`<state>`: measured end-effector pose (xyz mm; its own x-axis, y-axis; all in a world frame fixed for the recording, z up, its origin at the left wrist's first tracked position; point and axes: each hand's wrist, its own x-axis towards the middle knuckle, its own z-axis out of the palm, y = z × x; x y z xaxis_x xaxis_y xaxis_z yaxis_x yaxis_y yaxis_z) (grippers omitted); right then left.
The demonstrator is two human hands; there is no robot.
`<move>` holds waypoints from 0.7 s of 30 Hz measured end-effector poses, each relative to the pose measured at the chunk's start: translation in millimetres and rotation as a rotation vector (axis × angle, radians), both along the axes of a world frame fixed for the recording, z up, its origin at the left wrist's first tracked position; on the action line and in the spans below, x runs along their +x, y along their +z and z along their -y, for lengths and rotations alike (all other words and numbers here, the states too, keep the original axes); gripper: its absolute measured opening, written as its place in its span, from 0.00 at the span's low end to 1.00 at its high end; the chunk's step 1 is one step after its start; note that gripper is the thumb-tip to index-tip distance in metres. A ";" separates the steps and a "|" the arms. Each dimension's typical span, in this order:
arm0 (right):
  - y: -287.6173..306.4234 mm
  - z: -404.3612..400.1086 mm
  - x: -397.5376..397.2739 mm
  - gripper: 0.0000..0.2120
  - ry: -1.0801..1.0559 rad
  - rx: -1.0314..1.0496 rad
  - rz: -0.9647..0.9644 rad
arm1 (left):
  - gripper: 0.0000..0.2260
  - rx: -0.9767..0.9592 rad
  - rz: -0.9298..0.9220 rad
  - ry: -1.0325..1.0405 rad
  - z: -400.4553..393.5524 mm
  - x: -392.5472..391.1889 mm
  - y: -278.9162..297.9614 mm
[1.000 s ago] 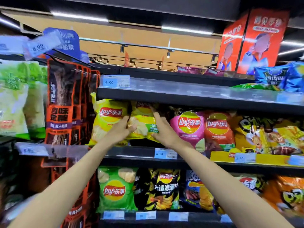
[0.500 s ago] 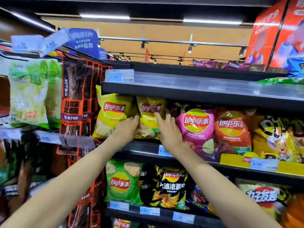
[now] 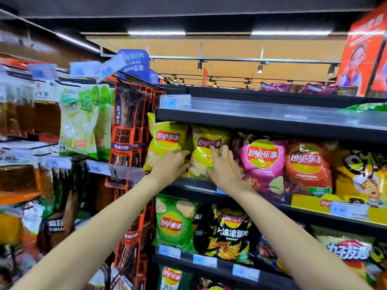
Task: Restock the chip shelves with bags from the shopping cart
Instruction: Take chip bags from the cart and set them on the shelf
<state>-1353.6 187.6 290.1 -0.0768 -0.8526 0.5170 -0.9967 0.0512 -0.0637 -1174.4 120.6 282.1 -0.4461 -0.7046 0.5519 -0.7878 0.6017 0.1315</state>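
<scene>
Both hands have slid a touch lower on the bag since half a second ago, and the view has swung closer to the shelf. Left hand (image 3: 170, 167) presses the lower left edge of the yellow chip bag (image 3: 206, 150), fingers fairly straight, gripping nothing. Right hand (image 3: 225, 166) lies flat on its front, fingers spread, pushing rather than holding. That bag stands on the middle shelf (image 3: 201, 186), just beside another yellow bag (image 3: 165, 143) on its left and a pink bag (image 3: 265, 162) on its right. To seat it well, I'd say push low and evenly so it stays upright and faces out. Below, a green bag (image 3: 173, 222) and a black bag (image 3: 228, 233) fill the lower shelf (image 3: 219, 268). No shopping cart in sight.
</scene>
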 end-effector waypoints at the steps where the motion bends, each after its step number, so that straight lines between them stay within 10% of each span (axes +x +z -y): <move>1: 0.9 -2.1 1.8 0.38 0.000 0.010 0.020 | 0.24 -0.024 0.035 0.010 -3.3 6.2 0.5; 21: -50.7 -82.7 282.6 0.17 0.532 0.146 -0.150 | 0.16 0.038 0.287 0.418 -158.7 303.9 -49.7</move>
